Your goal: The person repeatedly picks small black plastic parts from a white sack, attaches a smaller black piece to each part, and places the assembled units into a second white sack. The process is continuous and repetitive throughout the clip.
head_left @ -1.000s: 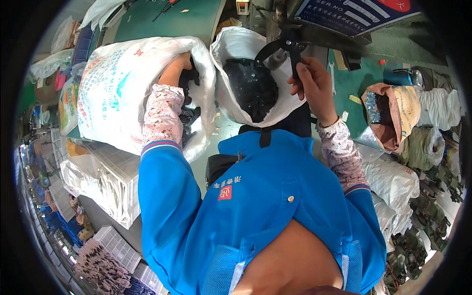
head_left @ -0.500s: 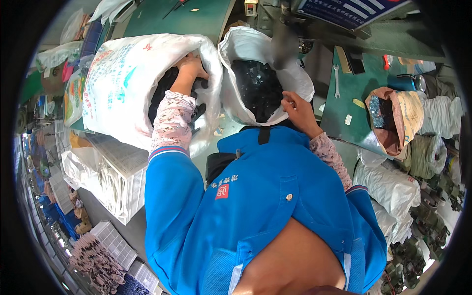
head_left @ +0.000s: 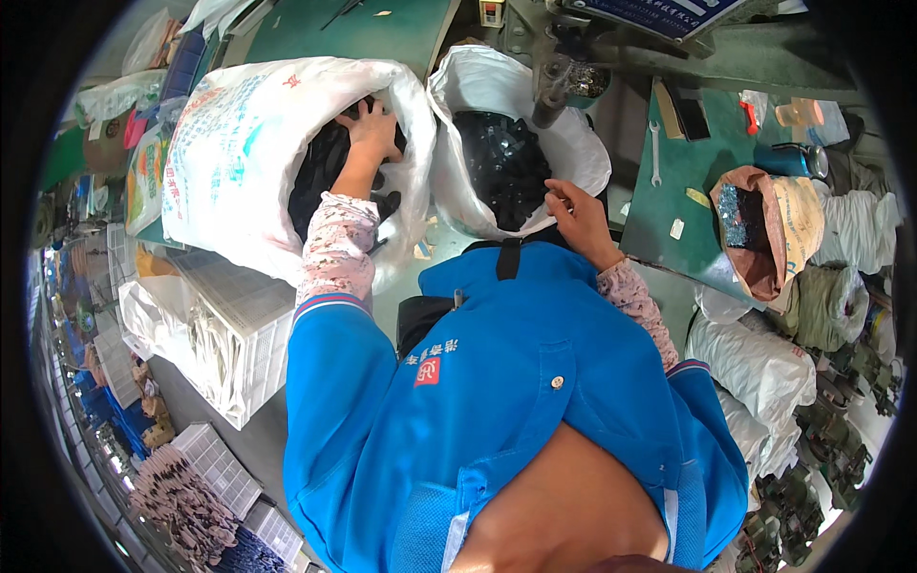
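Observation:
My left hand point(head_left: 369, 136) is inside the mouth of the large white woven bag point(head_left: 239, 162), which lies tilted on the left. Its fingers are spread over a heap of black pieces point(head_left: 325, 172), with nothing visibly gripped. My right hand point(head_left: 581, 222) is at the near right rim of a second white bag point(head_left: 492, 81), its fingers curled and the tips over the inside. Whatever they pinch, if anything, is too small to make out. Shiny black pieces point(head_left: 501, 172) fill the lower part of this bag.
A dark metal machine part point(head_left: 552, 100) hangs over the right bag's far rim. On the green bench are a wrench point(head_left: 655, 155), a blue can point(head_left: 791, 159) and a brown sack point(head_left: 755, 239) of small parts. White crates point(head_left: 244, 353) stand at my left.
My left hand has shifted slightly, its fingers now more spread and visible over the black pieces. The machine part, blurred before, is now sharp. My right hand stays about where it was.

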The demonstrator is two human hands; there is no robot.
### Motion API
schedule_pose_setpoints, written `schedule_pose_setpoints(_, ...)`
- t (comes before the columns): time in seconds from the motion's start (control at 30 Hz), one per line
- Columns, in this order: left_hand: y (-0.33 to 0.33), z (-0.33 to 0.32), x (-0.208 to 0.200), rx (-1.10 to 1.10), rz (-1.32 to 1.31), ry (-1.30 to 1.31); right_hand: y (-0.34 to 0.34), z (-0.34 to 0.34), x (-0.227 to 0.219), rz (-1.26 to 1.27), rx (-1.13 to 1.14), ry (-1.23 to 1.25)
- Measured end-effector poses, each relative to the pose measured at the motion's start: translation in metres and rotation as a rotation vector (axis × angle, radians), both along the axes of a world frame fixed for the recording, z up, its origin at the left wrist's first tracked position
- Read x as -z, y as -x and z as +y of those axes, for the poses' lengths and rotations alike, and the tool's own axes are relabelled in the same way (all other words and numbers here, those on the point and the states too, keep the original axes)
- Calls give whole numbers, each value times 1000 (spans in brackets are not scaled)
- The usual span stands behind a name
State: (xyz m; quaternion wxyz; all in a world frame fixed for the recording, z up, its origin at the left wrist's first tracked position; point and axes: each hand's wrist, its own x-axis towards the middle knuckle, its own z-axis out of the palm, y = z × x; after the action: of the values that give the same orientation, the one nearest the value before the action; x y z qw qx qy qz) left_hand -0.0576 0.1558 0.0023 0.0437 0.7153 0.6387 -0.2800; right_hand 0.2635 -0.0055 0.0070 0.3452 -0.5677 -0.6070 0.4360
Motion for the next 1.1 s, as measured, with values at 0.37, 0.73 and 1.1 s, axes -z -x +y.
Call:
schedule_pose_setpoints(0.37, 8, -27, 0, 60, -2, -152, 3, -1, -1, -42, -66, -23)
schedule_pose_setpoints(0.73, 2, -29, 4, 185, 173, -86, 1, -10, 10, -23, -18, -12)
schedule_pose_setpoints(1.1, 40, -47, -12, 139, -275, -377, 4, -5, 15, -64, -69, -84)
